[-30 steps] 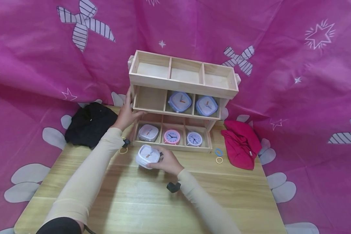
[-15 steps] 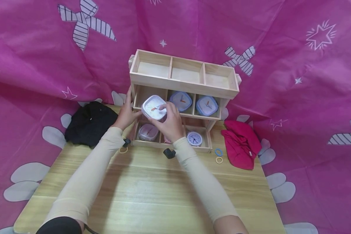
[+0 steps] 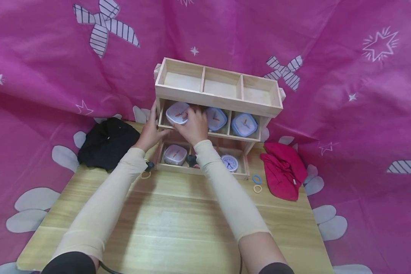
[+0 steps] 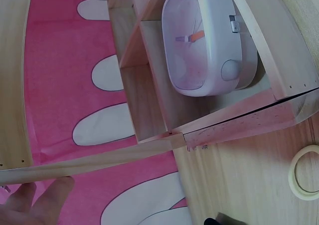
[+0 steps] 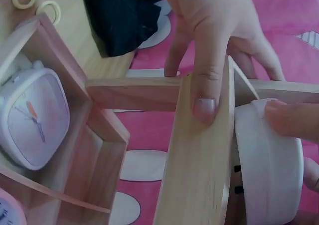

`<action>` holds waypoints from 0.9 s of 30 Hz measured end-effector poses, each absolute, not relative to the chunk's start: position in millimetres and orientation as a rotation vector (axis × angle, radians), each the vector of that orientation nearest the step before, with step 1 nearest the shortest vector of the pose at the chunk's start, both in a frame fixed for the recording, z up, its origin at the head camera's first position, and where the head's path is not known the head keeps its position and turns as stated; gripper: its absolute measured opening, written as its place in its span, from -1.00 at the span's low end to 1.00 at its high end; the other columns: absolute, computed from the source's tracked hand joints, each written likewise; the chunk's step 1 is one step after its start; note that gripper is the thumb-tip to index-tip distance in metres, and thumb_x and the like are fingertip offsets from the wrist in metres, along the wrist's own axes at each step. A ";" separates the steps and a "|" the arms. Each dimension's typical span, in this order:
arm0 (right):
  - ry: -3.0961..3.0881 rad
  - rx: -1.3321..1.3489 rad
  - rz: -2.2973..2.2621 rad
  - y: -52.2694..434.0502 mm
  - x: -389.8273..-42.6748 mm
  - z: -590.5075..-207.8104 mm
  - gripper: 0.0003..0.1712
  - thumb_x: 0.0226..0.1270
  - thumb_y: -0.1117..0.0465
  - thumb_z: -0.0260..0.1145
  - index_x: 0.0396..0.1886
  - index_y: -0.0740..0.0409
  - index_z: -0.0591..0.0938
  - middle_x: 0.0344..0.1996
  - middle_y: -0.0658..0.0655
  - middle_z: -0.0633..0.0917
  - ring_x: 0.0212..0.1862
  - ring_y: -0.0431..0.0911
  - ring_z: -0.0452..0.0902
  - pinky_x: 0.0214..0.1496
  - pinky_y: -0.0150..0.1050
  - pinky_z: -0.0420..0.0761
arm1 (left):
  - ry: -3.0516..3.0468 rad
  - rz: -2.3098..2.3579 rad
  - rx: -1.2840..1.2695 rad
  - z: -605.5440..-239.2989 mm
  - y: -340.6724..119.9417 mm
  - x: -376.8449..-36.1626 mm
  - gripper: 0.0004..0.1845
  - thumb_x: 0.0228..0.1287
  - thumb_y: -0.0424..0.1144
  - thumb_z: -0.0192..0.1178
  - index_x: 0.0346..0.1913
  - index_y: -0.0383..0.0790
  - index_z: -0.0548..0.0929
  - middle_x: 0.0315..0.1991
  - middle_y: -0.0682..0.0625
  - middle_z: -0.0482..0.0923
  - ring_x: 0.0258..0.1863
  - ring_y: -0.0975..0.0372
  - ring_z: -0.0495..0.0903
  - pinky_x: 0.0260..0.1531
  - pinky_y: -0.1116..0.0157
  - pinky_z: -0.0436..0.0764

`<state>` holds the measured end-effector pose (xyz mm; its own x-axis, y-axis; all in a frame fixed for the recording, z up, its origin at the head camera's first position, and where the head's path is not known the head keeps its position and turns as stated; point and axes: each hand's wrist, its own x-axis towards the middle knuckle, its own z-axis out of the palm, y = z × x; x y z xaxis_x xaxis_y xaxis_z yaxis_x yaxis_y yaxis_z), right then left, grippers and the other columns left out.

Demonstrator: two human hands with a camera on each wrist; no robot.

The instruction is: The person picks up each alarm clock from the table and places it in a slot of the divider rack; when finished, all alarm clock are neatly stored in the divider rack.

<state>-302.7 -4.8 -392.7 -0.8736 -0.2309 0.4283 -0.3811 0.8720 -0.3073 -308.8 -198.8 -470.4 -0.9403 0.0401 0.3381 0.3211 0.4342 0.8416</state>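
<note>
My right hand (image 3: 196, 127) holds a white square alarm clock (image 3: 176, 112) at the left compartment of the wooden shelf's (image 3: 217, 97) middle tier. The right wrist view shows this clock (image 5: 269, 165) from the side, behind the front board, with fingertips on its casing. My left hand (image 3: 149, 134) grips the tier's left end, thumb (image 5: 205, 108) on the front board and the other fingers around the side. Two blue square alarm clocks, one in the middle (image 3: 216, 119) and one at the right (image 3: 244, 125), sit in the same tier; my right hand partly covers the middle one.
The bottom tier bears a pale square clock (image 3: 175, 155), a round white clock (image 3: 230, 163) and a pink clock mostly hidden by the right arm. A black cloth (image 3: 107, 142) lies left, a red cap (image 3: 285, 171) right. Small rings (image 3: 257, 184) lie on the table (image 3: 164, 228).
My right hand has lifted the white alarm clock from in front of the bottom tier up and back into the left middle compartment. The left hand keeps its hold on the shelf.
</note>
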 end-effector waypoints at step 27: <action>-2.645 0.496 0.419 4.3 -302.7 -409.9 -0.56 0.29 -0.24 0.54 -0.16 0.01 0.80 0.44 0.11 0.60 0.54 0.19 0.36 0.55 0.11 0.46 | -2.404 -1.564 -0.385 -465.2 -194.1 -303.7 0.41 0.22 -0.42 0.54 0.76 0.13 -0.38 0.71 -0.34 0.03 0.66 -0.24 0.17 0.56 -0.28 0.34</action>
<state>-302.7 4.3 -409.9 -0.8505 -0.2764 0.4474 -0.4012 0.8910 -0.2123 -303.7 -194.1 -465.2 -0.9346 0.0848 0.3455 0.3503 0.3899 0.8516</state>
